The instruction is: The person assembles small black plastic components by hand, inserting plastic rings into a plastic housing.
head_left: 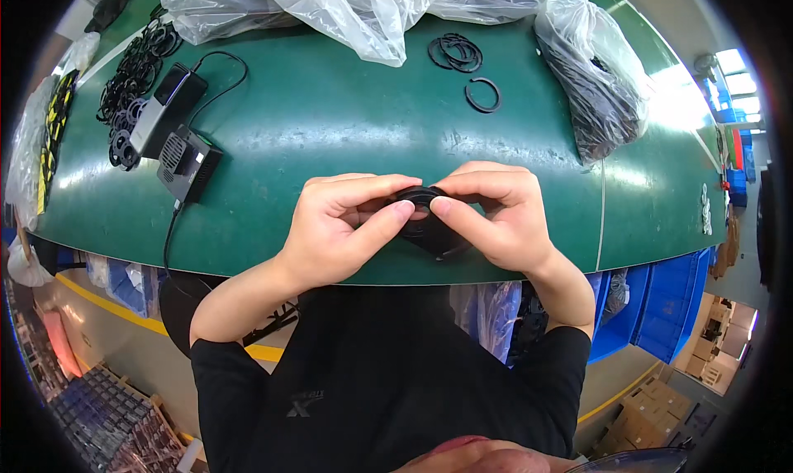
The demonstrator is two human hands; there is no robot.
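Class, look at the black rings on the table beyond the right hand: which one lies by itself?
The single black ring, the one nearer the right hand; the others overlap in a loose cluster farther away.

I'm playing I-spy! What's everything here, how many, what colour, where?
Held part: one, black, front centre
Loose ring: one, black, far side
Ring cluster: several, black, beyond loose ring
Ring heap: many, black, far left
Boxy equipment: perhaps two, grey-black, left
Plastic: uncountable, clear, far edge
Filled bag: one, clear, far right
Table: one, green, middle
Bins: several, blue, right
Boxes: several, brown, floor right
Shirt: one, black, lower middle
Left hand: one, bare, part's left
Right hand: one, bare, part's right
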